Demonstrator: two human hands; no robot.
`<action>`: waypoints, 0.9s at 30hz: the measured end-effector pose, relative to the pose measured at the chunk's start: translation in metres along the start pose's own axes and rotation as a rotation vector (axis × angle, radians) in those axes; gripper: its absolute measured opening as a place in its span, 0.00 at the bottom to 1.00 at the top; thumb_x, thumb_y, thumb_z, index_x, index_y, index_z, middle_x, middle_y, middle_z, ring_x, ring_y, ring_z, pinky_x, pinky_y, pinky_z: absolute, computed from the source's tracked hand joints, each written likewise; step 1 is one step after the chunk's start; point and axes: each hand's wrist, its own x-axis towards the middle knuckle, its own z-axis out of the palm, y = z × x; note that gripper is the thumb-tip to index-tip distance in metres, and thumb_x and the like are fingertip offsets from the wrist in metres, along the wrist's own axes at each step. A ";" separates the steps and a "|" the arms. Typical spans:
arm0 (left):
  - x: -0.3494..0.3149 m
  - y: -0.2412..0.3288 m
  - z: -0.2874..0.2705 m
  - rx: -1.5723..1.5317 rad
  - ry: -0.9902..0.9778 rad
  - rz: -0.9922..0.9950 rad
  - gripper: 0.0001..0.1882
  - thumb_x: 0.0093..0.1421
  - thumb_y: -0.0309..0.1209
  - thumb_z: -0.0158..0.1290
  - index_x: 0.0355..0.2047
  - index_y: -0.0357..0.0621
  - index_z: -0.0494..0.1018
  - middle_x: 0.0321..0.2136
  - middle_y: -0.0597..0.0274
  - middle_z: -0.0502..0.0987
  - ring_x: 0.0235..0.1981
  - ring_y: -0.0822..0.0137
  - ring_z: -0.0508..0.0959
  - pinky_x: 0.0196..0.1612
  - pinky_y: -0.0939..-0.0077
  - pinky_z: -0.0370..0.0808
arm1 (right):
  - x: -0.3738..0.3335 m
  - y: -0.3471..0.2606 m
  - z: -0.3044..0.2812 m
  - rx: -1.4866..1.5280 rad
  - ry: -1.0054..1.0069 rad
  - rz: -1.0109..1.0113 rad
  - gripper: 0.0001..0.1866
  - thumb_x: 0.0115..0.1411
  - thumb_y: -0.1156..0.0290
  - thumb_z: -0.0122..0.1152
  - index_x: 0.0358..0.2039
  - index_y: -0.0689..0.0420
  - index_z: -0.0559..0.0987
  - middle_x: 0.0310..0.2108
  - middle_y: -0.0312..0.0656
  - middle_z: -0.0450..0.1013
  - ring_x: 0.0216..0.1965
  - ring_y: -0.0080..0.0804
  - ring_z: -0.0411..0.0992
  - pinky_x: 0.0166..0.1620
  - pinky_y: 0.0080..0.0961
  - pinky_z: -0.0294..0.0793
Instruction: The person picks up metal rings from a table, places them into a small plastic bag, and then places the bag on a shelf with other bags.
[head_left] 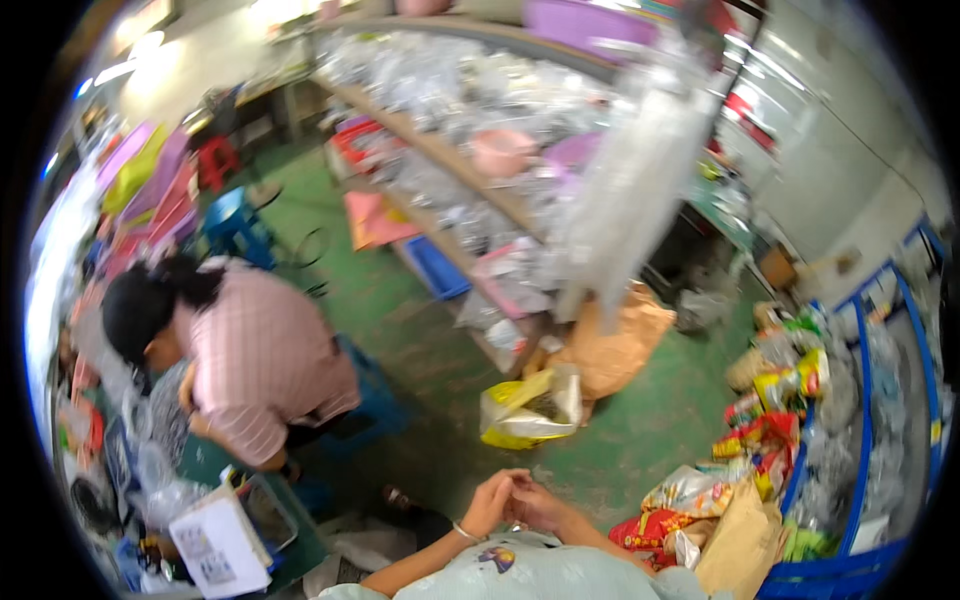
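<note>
Close in front of my body, at the lower middle, my left hand (489, 505) and my right hand (541, 504) meet with their fingertips together. The fingers of both curl inward and are closed. Whatever lies between them, if anything, is too small and blurred to make out. A pale band circles the left wrist. Beyond the hands, a yellow and white bag (532, 408) stands open on the green floor, with dark contents, leaning near a large brown paper sack (618, 345).
On the left a person in a pink striped shirt (265, 345) bends over a cluttered table. Shelves (400, 125) full of clear plastic bags stand ahead, with plastic sheeting (635, 180) hanging at their end. Colourful sacks (765, 440) and a blue rack (866, 400) line the right.
</note>
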 end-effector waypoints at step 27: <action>0.567 -0.080 0.516 0.704 -0.478 0.498 0.11 0.52 0.23 0.48 0.38 0.41 0.70 0.36 0.53 0.71 0.44 0.53 0.69 0.48 0.65 0.66 | -0.329 -0.446 -0.429 0.926 0.421 -0.724 0.20 0.63 0.55 0.37 0.38 0.60 0.71 0.41 0.45 0.71 0.47 0.38 0.68 0.55 0.39 0.62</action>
